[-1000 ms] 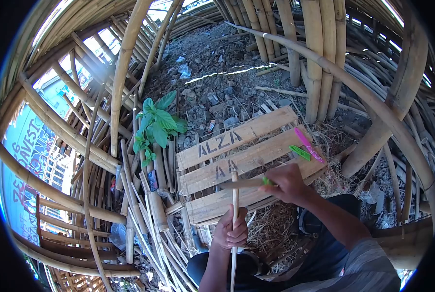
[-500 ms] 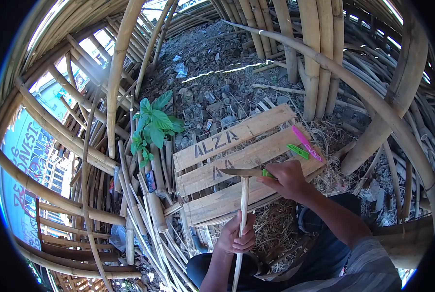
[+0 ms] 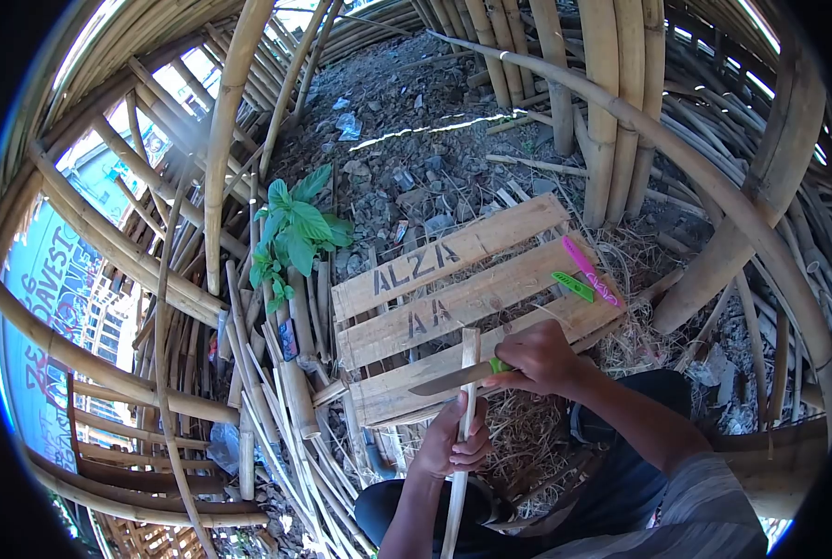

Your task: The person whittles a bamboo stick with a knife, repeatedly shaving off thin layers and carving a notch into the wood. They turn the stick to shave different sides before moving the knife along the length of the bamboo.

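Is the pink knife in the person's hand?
No, the pink knife lies on the wooden pallet; the right hand holds a green-handled knife.

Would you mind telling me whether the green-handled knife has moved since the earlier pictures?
Yes. The green-handled knife, in the right hand, has come down the thin bamboo strip towards the left hand, from the lettered wooden pallet's middle plank to its near one.

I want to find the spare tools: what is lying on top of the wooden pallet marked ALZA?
On the wooden pallet lie a pink knife and a green knife near its right end. The right hand and bamboo strip cover part of its near slats.
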Available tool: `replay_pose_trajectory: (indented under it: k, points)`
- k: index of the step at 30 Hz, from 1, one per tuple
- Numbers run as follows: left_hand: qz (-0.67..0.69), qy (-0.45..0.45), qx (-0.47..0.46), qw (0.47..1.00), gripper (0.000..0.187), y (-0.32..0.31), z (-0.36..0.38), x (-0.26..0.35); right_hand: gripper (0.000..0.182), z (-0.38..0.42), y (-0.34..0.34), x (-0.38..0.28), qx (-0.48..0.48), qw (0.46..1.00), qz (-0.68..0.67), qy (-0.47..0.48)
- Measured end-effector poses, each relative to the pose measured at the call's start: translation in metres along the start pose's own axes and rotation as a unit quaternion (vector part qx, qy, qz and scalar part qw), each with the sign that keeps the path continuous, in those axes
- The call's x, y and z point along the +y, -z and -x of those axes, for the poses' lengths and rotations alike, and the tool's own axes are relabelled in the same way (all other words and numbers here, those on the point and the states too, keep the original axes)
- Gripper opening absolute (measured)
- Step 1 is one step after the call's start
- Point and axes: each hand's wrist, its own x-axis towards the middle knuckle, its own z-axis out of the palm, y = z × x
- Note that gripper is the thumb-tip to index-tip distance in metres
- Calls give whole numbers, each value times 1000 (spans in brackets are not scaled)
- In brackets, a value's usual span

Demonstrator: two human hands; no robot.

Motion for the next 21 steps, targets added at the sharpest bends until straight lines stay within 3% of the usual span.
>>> replay_pose_trajectory:
  k: [6, 9, 11, 12, 14, 16, 17, 21]
  points:
    - [-57, -32, 34, 997, 47, -5, -1, 4, 45, 0, -2, 4, 30, 998, 50, 8]
    - [-51, -40, 37, 997, 47, -1, 2, 4, 45, 0, -7, -8, 33, 998, 52, -33]
    - [-36, -31, 41, 998, 49, -2, 2, 0, 42, 0, -6, -13, -3, 997, 79, 6]
    - [-34, -28, 46, 998, 49, 0, 5, -4, 42, 3, -10, 14, 55, 988, 117, -83]
    - [137, 4, -165, 977, 50, 3, 12, -9, 41, 1, 22, 80, 135, 922, 208, -297]
    - [71, -32, -157, 985, 50, -8, 20, -5, 48, -1, 55, 102, 270, 893, 134, -335]
    - [65, -39, -132, 988, 49, -1, 18, -1, 48, -3, 52, 99, 275, 894, 137, -326]
    - [33, -54, -52, 997, 47, 11, 6, 8, 46, 10, 18, 31, 145, 963, -96, -207]
